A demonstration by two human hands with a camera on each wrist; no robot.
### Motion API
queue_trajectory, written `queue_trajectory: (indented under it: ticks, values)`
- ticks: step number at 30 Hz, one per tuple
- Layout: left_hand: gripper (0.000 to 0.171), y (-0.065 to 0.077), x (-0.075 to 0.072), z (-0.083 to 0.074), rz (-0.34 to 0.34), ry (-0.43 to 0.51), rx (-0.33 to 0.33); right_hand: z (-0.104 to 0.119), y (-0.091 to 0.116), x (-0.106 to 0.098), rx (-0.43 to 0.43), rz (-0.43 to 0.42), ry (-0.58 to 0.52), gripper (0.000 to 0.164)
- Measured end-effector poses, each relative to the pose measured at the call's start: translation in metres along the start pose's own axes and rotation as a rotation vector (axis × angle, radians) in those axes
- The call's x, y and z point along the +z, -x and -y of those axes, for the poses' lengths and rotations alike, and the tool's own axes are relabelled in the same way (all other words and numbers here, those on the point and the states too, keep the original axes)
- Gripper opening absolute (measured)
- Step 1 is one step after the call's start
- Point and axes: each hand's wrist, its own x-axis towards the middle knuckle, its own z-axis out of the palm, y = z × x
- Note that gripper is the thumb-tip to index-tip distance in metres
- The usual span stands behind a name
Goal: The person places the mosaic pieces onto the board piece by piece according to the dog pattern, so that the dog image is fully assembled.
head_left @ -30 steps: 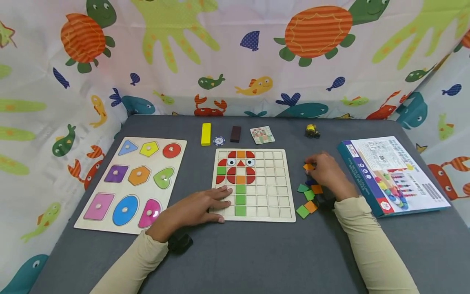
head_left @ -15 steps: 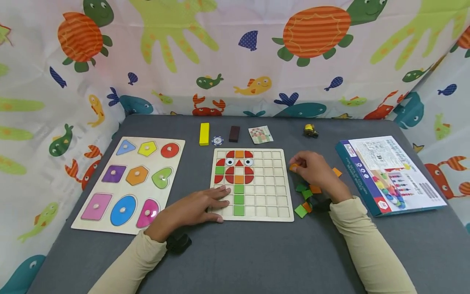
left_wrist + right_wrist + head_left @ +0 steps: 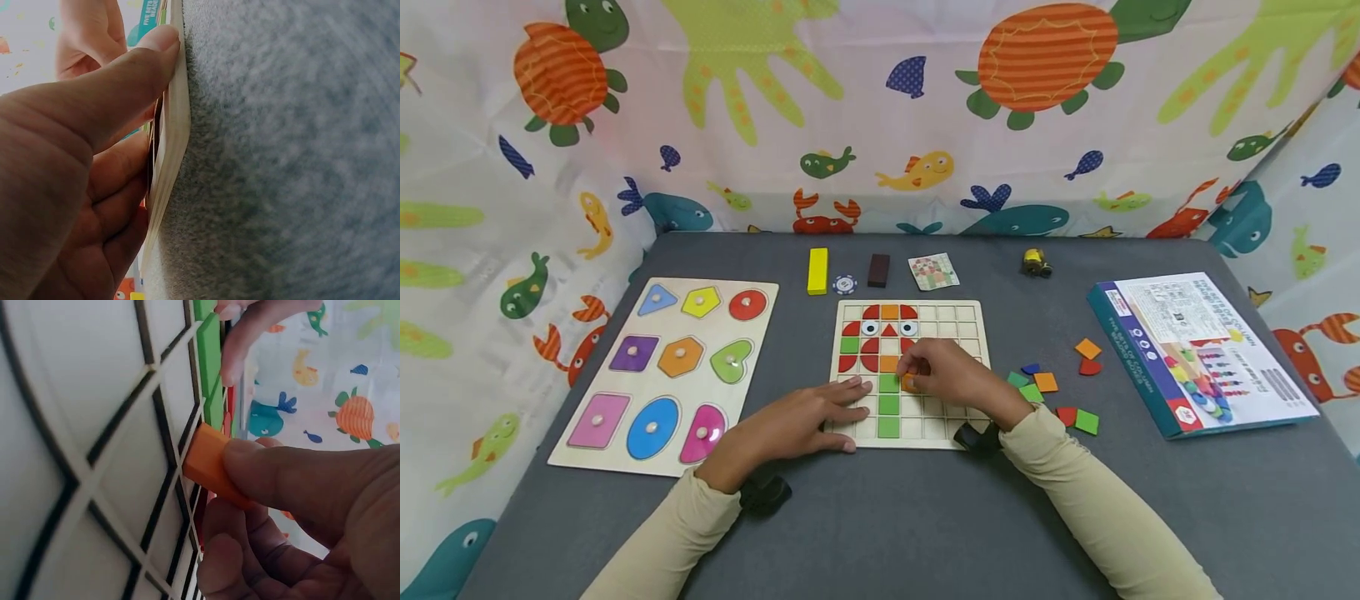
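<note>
My right hand (image 3: pixel 951 375) pinches an orange square tile (image 3: pixel 212 464) between thumb and fingers, its edge at a cell of the white grid board (image 3: pixel 958 421). That cell lies just right of the column of green tiles (image 3: pixel 889 405). Red, orange, green and eye-marked pieces fill cells in the board's upper left. My left hand (image 3: pixel 801 421) rests on the board's lower left, fingers spread and straight. In the left wrist view its thumb (image 3: pixel 156 44) lies on the board's edge.
Loose green, orange, red and blue tiles (image 3: pixel 1045 382) lie right of the board. A shape puzzle (image 3: pixel 647 396) stands left, a box (image 3: pixel 1210 358) right. Behind are a yellow block (image 3: pixel 817 272), a chip (image 3: pixel 845 284), a brown block (image 3: pixel 878 271), a picture card (image 3: pixel 933 272) and a toy vehicle (image 3: pixel 1035 263).
My right hand has carried the orange tile left from the loose pile to over the board's middle. My left hand stays in place on the board.
</note>
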Motion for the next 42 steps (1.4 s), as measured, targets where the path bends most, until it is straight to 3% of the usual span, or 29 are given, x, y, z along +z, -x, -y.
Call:
queue_trajectory:
  ticks: [12,18,26,31,36,42]
  values:
    - [0.056,-0.002,0.001,0.0,0.005,0.002,0.001,0.002,0.0,0.0,0.009,0.004,0.032,0.013]
    - [0.056,-0.002,0.001,0.0,-0.002,0.003,0.007,0.0,0.002,-0.003,0.008,0.06,0.04,0.017]
    - [0.057,-0.001,0.0,0.0,0.008,0.018,-0.017,-0.007,0.012,-0.021,0.038,-0.013,-0.005,0.019]
    - [0.057,0.001,-0.002,0.0,0.003,0.021,-0.023,-0.005,0.006,-0.01,0.022,-0.001,-0.027,0.017]
    - [0.057,0.003,-0.002,0.0,-0.013,0.027,-0.007,0.002,-0.004,0.004,0.005,0.005,0.066,0.013]
    - [0.058,0.001,-0.001,0.001,-0.005,0.03,-0.013,0.011,-0.006,0.004,0.113,0.021,0.181,0.008]
